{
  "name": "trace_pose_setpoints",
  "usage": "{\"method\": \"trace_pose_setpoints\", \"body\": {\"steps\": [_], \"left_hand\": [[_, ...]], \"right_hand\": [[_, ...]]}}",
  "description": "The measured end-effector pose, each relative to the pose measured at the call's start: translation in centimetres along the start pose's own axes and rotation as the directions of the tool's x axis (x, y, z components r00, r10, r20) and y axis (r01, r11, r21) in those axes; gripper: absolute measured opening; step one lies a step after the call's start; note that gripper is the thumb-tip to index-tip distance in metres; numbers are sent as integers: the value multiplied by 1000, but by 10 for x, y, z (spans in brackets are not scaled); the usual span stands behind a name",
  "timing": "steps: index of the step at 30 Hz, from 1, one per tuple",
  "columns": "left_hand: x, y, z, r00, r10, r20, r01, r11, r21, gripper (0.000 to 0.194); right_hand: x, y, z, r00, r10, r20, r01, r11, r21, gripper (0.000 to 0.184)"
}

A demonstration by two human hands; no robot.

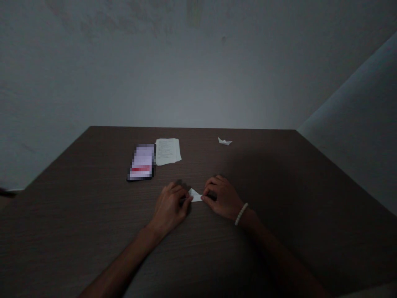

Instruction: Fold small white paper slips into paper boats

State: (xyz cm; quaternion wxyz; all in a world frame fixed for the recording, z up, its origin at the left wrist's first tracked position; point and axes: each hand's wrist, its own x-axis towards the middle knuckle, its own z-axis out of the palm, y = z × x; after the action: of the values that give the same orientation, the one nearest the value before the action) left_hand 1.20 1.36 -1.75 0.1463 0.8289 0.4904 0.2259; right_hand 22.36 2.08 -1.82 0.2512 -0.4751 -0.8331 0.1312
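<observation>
Folded white paper (pixel 195 195) between both hands' fingertips
Left hand (pixel 170 209) and right hand (pixel 222 198) clamp it from either side on a dark wood table (pixel 279 198); a paper boat (pixel 225 141) lies well beyond the fingers.

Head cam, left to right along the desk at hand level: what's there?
left hand → folded white paper → right hand
</observation>
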Motion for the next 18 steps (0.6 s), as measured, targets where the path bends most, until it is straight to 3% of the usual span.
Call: {"method": "trace_pose_setpoints", "body": {"steps": [18], "left_hand": [[1,2,0,1000,-9,-2,9,1000,13,17]], "right_hand": [[4,-9,-2,999,13,39,-11,999,-52,7]]}}
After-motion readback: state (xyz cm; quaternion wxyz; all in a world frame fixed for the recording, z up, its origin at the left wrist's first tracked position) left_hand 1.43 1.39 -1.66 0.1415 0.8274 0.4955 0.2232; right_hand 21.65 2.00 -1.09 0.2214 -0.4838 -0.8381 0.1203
